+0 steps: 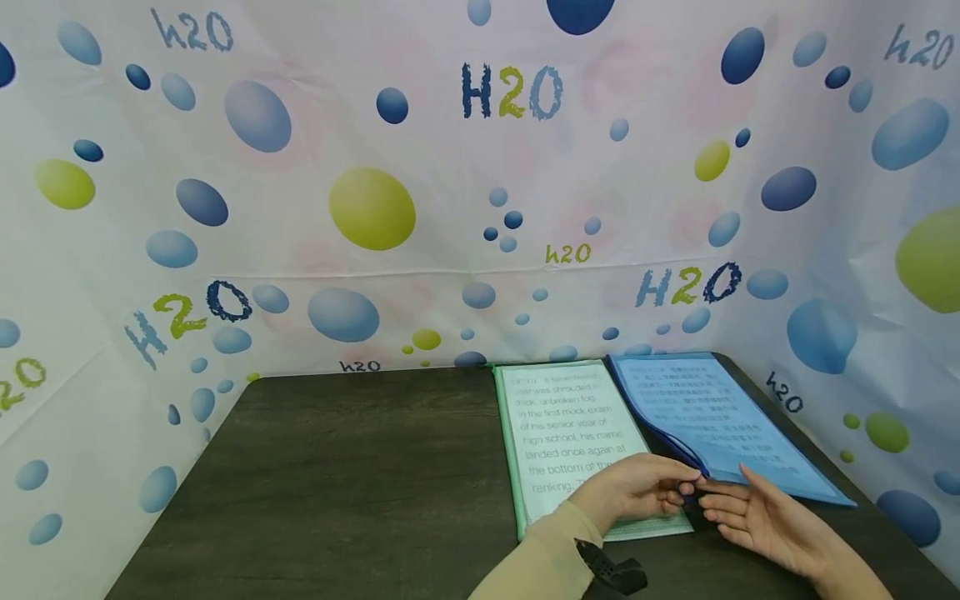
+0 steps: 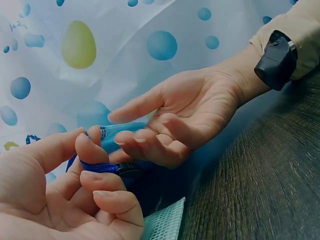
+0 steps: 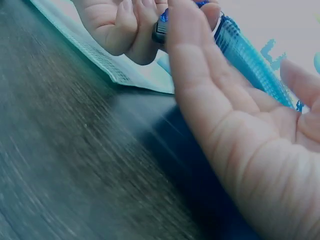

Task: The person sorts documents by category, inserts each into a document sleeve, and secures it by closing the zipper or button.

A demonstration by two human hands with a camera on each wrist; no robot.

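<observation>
A blue mesh zipper pouch (image 1: 697,408) with a printed sheet showing through lies at the right of the table, its near left corner lifted. At that corner my left hand (image 1: 637,487) pinches the dark blue zipper edge, fingers curled. A dark zipper pull (image 2: 129,170) on blue tape sticks out by those fingers in the left wrist view. My right hand (image 1: 772,517) is beside the same corner, palm turned up and fingers loosely extended. Its fingertips reach the corner; whether they bear any of it I cannot tell. Under my left forearm lies a green-edged mesh pouch (image 1: 570,433) with an English text sheet.
The dark wood-grain table (image 1: 337,483) stretches to the left of both pouches. Behind and beside it hangs a white cloth (image 1: 450,167) printed with blue and green dots and H2O lettering. A black band (image 1: 611,567) is on my left wrist.
</observation>
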